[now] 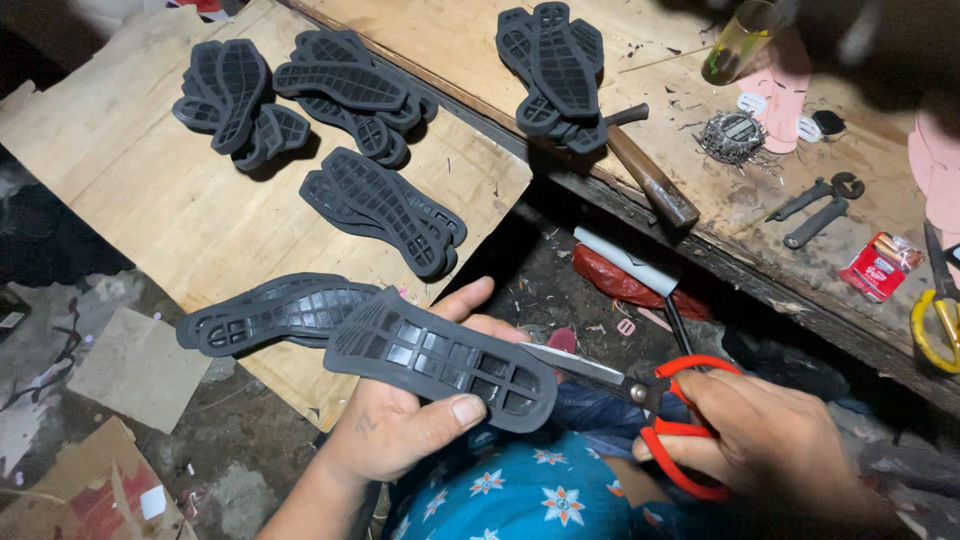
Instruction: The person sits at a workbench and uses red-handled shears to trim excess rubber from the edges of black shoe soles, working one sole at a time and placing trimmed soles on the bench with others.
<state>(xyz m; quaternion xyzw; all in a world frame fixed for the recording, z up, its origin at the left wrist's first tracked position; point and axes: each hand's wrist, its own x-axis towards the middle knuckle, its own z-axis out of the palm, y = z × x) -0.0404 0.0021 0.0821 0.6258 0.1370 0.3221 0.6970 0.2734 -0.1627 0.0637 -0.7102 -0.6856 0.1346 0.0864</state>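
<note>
Dark grey rubber sole (440, 357), tread up, clasped in the left hand (400, 420) above the lap; the right hand (770, 440) closes its grip on red-handled scissors (640, 400), blade tips at the sole's heel end. A second sole (270, 312) lies on the plywood board (130, 170) with three sole stacks; a fourth stack (555, 70), hammer (650, 180), two wrenches (815, 210) occupy the table (450, 40)

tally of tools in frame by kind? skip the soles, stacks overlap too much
Red-handled scissors, in the right hand: 1
Yellow-handled scissors: 1
Hammer: 1
Grey pliers: 1
Total: 4
The left hand holds a black sole, not a tool.
</note>
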